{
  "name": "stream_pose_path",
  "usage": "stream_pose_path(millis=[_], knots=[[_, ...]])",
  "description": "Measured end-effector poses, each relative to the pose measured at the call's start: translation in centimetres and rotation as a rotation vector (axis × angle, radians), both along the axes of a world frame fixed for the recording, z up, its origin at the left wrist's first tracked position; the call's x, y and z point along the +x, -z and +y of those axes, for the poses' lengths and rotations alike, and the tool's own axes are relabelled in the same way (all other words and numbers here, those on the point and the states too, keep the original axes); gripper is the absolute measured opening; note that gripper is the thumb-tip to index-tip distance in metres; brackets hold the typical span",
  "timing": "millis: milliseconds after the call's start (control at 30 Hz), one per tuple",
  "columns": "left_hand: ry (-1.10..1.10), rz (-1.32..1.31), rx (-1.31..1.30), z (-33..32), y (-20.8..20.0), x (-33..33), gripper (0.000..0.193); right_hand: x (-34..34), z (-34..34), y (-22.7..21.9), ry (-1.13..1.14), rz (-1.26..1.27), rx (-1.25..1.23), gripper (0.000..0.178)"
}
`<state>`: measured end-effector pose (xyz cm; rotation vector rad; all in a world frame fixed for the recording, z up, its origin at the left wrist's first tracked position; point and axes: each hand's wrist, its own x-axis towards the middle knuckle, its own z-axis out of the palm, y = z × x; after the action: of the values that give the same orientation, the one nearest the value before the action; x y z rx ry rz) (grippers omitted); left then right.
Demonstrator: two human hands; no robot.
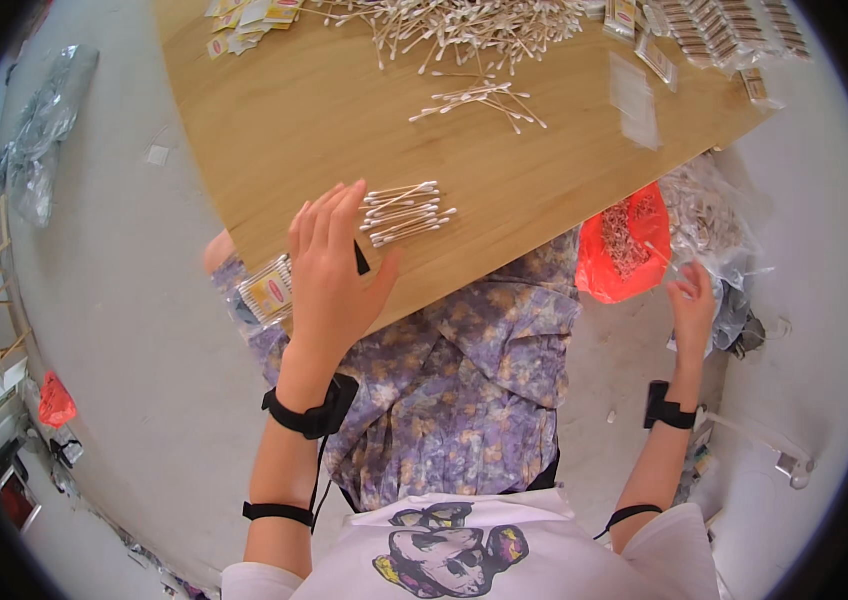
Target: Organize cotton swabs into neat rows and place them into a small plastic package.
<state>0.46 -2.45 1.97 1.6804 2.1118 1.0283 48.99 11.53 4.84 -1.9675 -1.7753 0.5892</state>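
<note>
My left hand rests at the near left edge of the table, fingers stretched out, holding nothing. Its fingertips are beside a small stack of cotton swabs laid roughly parallel. Under the wrist side, a clear pack of swabs with a yellow label sticks out by the table edge, partly hidden by the hand. Off the table to the right, my right hand pinches what looks like a single cotton swab. That swab points toward a red plastic bag containing many small swab-like pieces.
A large heap of loose swabs covers the far side of the wooden table, with a smaller cluster nearer. Yellow label cards lie far left; clear sleeves and packed swabs far right. A clear bag adjoins the red one.
</note>
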Motion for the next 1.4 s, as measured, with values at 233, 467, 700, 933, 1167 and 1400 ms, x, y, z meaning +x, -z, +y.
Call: stream_pose_path(millis=[233, 467, 700, 933, 1167, 1400], knots=[[0.031, 0.256, -0.215, 1.7, 2.5, 3.5, 0.096, -14.8, -1.7, -2.0, -0.179, 0.15, -0.026, 0.055], [0.107, 0.227, -0.317, -1.0, 3.2, 7.3, 0.112, -25.2, -3.9, -0.6, -0.331, 0.476, -0.111, 0.046], [0.074, 0.291, -0.296, 1.7, 3.3, 5.0, 0.108, -30.6, -3.5, 0.2, -0.431, 0.678, -0.154, 0.036], [-0.155, -0.462, 0.147, 1.5, 2.7, 2.3, 0.073, -33.4, -1.8, 3.5, -0.233, 1.119, -0.155, 0.04], [-0.354, -1.244, 0.429, 1.9, 3.2, 3.0, 0.06, -36.7, -4.6, 5.4, -0.271, 1.212, -0.131, 0.058], [-0.415, -1.294, 0.499, 3.1, 3.4, 2.6, 0.062, -36.2, -3.7, 5.2, -0.248, 1.188, -0.075, 0.064]])
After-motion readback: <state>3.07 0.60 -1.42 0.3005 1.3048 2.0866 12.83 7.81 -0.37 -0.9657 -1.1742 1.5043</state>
